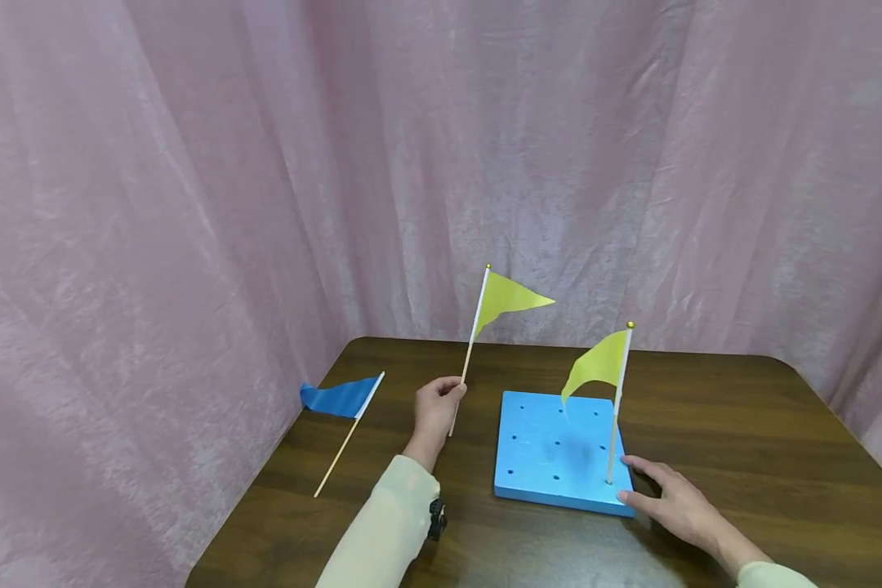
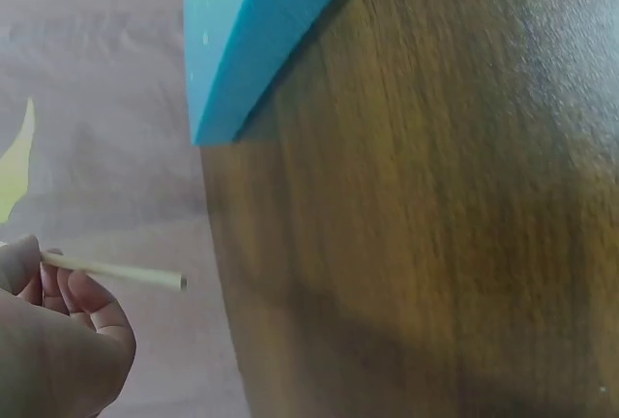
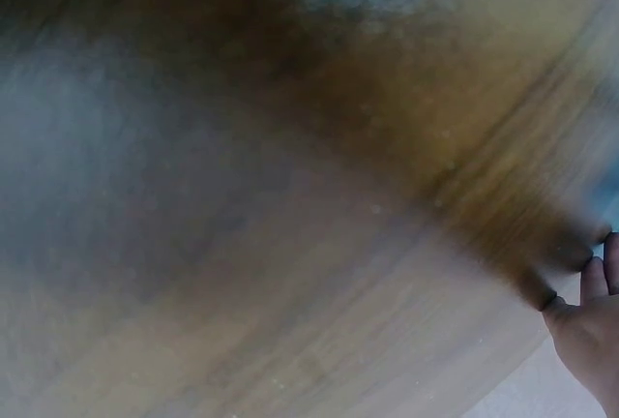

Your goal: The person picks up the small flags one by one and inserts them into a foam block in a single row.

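My left hand [image 1: 437, 413] pinches the wooden stick of a yellow pennant flag [image 1: 509, 297], left of a light-blue board [image 1: 536, 457] with rows of small holes. In the left wrist view the stick's bare lower end [image 2: 145, 273] juts out past the fingers, above the table. A second yellow flag [image 1: 601, 364] stands nearly upright in a hole near the board's front right corner. At the board's right edge my right hand [image 1: 679, 506] touches it with thumb and fingers spread and fairly straight. A blue flag [image 1: 341, 398] lies at the left.
The dark wooden table [image 1: 735, 425] has rounded far corners. Behind and to the left of it hangs a pink curtain [image 1: 529, 163]. The blue flag's tip reaches over the table's left edge. A dark band [image 1: 437, 519] sits at the left wrist.
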{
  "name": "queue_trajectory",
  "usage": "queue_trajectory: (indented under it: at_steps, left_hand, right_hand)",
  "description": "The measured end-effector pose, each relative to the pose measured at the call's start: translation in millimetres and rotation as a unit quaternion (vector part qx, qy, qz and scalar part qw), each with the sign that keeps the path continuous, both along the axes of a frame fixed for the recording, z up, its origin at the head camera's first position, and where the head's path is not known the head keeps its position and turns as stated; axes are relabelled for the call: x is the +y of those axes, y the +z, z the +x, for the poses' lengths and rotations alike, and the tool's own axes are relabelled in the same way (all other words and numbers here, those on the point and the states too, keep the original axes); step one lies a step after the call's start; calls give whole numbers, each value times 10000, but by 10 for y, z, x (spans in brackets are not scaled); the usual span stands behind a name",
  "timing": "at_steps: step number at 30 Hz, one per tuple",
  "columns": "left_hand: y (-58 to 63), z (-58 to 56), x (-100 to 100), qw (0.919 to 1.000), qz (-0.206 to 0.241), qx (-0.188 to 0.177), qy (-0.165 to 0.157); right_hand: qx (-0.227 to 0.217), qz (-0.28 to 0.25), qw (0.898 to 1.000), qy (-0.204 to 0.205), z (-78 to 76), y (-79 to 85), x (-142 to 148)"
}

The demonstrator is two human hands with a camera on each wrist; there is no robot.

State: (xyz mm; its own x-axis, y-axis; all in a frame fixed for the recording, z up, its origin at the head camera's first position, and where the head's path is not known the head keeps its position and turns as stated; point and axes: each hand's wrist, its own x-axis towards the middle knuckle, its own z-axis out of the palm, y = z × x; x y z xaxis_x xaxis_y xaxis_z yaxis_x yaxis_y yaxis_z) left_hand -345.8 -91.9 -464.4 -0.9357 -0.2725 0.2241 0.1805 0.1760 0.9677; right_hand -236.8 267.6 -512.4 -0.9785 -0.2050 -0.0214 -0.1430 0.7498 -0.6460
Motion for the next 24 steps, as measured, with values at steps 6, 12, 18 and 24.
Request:
queue_trajectory:
  at_steps: [6,12,18,24]
  left_hand:
    - [98,63,100,9992,-114,-124,-352]
    - [126,100,210,9976,-9,-241,-655]
    - [129,156,321,9941,218,-333,-1005]
    - [121,235,456,9915,148,-313,-1250]
  right_hand:
    - [-36,4,10000,2,-16,6,-25]
    - [-45,10,10000,-20,-9,-5,-38]
    - [-51,54,10000,-41,-10,-2,-49]
    - [-107,95,9998,-98,-26,-6,-59]
